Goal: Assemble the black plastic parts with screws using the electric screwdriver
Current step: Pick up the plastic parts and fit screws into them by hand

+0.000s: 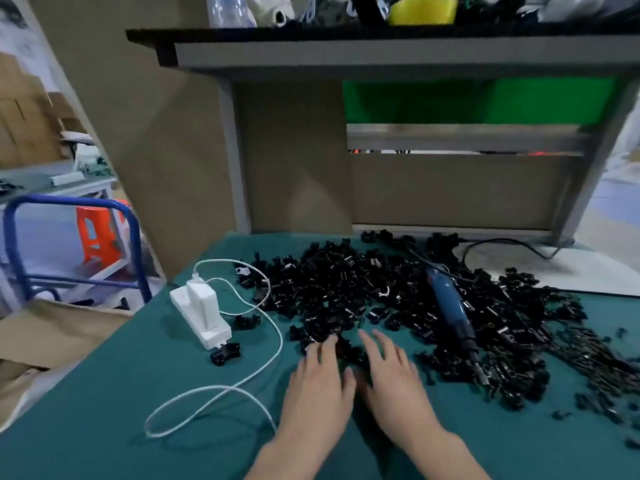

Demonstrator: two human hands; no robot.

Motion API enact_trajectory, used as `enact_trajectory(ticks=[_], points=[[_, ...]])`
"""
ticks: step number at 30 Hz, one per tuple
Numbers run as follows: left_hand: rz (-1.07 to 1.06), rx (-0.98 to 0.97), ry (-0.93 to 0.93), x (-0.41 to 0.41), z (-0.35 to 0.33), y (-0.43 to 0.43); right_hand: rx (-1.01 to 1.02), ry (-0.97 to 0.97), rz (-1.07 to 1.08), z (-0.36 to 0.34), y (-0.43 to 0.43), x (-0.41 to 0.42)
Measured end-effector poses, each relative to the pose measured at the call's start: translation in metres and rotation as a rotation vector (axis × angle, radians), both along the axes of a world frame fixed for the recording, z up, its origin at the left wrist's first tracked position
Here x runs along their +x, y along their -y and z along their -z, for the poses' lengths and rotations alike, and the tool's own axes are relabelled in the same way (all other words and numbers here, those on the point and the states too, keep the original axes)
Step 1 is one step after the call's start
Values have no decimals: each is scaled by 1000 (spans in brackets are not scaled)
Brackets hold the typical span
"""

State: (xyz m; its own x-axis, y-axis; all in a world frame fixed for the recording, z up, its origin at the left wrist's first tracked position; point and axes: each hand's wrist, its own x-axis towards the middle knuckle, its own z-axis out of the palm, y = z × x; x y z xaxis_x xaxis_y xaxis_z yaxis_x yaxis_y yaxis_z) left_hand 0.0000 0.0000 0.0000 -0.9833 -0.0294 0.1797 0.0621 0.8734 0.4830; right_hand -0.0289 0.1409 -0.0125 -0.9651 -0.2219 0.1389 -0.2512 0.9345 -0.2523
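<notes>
Both hands lie palm down at the near edge of the pile. The left hand (320,379) has its fingers straight and slightly spread, with the fingertips touching black plastic parts (332,292). The right hand (394,372), just beside it, is likewise flat and open. Neither hand grips anything. The parts form one broad heap across the desk (104,410), too many to count, and motion blur hides whether screws lie among them. One blue electric screwdriver (450,306) rests on the heap to the right of the hands, untouched, with its bit toward the person. To the left is one white power strip (207,327) with one charger (200,297) plugged in and one white cable (273,355) looping across the cloth. Two stray parts (225,353) lie next to the strip.
</notes>
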Motion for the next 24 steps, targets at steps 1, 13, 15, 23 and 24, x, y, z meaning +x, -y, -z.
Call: enact_trajectory(ticks=[1, 13, 15, 23, 24], points=[[-7, -54, -10, -14, 4, 4, -31, 4, -5, 1, 2, -10], [138, -147, -171, -86, 18, 94, -159, -112, -132, 19, -5, -51], [129, -120, -210, -81, 16, 111, -153, -126, -127, 18, -5, -49], [155, 59, -294, -77, 2, 92, -478, -140, -64, 5, -5, -40], [144, 145, -301, -79, -2, 81, -623, -135, -51, 3, -6, -37]])
